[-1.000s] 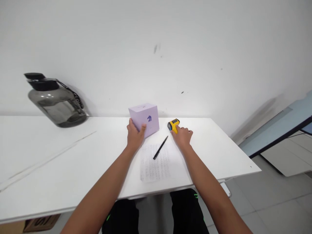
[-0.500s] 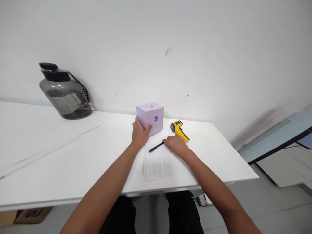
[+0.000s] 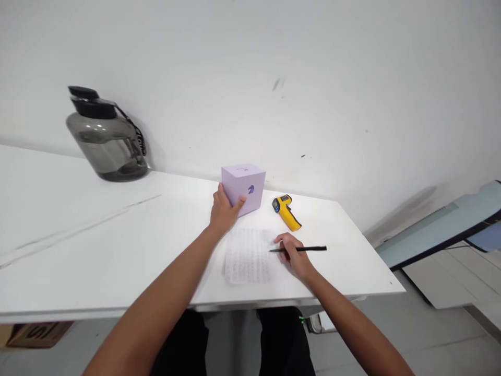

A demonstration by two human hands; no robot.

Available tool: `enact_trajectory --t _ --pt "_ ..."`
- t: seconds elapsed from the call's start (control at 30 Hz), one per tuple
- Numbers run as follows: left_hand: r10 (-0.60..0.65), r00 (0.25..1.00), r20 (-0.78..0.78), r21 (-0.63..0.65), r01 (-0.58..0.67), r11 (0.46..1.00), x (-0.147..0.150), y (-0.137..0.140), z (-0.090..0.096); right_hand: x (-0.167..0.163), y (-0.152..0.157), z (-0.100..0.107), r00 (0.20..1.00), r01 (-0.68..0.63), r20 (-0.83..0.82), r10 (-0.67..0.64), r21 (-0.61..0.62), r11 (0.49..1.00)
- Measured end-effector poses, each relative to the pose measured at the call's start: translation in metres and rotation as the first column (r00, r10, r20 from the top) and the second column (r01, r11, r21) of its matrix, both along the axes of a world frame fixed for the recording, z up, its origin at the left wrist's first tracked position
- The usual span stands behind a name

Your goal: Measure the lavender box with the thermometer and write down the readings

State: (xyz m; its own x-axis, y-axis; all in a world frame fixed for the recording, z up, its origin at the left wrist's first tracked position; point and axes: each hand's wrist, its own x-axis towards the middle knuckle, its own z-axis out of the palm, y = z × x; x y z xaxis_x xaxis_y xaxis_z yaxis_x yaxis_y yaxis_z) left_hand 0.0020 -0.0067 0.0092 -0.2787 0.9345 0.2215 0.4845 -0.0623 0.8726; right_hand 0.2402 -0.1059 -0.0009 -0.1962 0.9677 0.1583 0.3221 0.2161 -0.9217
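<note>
The white wall (image 3: 203, 62) fills the back of the view; before it runs the white worktop (image 3: 97, 256), with a grey see-through bottle (image 3: 111, 143) standing well to the left, near the wall, its black lid and strap on show; next in size is the lilac box (image 3: 242, 180), near the wall at the middle of the worktop, its front face marked with a small dark picture; the left hand (image 3: 225, 209) holds its lower left corner, fingers along the side and thumb across the front, much as it did a second ago, though whether the box bears fully on the worktop I cannot tell; nearer the person lies the paper (image 3: 246, 258), covered in rows of faint marks too small to read; the yellow thermometer gun (image 3: 288, 214) lies to the right of the box, apart from it and touched by neither hand; the right hand (image 3: 295, 253), which was on that gun a second ago and had reached the end of the pen (image 3: 315, 248) half a second later, now has the pen pinched in narrow fingers, its tip pointing left at the paper's right edge, touching or just above I cannot tell; the change leaves the gun set aside and the pen, which lay across the paper, off it and held as for writing, while the box stays steadied by the other hand.
</note>
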Motion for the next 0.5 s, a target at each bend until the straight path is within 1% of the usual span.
enact_trajectory --t 0.07,0.1,0.2,0.3,0.5 --pt "0.000 1.000 -0.001 0.014 0.000 1.000 0.0007 0.0003 -0.0003 -0.0018 0.0083 -0.0014 0.993 -0.052 -0.112 0.040 -0.107 0.993" --pt "0.001 1.000 -0.007 0.018 -0.001 1.000 0.0011 0.0004 -0.0006 -0.0017 0.0114 -0.0027 0.990 -0.060 -0.134 0.042 -0.136 0.989" --pt "-0.006 0.999 -0.046 0.025 0.007 1.000 0.0023 0.0003 -0.0011 0.0009 0.0140 -0.0064 0.994 -0.050 -0.103 0.033 -0.166 0.985" --pt "-0.014 0.996 -0.086 0.032 0.016 0.999 0.0026 -0.0001 -0.0011 0.0028 0.0107 -0.0059 0.999 -0.044 -0.029 0.040 -0.162 0.986" --pt "-0.009 0.994 -0.112 0.017 0.011 1.000 0.0022 0.0005 -0.0003 0.0004 0.0090 0.0008 0.992 0.009 0.130 0.002 -0.079 0.997"
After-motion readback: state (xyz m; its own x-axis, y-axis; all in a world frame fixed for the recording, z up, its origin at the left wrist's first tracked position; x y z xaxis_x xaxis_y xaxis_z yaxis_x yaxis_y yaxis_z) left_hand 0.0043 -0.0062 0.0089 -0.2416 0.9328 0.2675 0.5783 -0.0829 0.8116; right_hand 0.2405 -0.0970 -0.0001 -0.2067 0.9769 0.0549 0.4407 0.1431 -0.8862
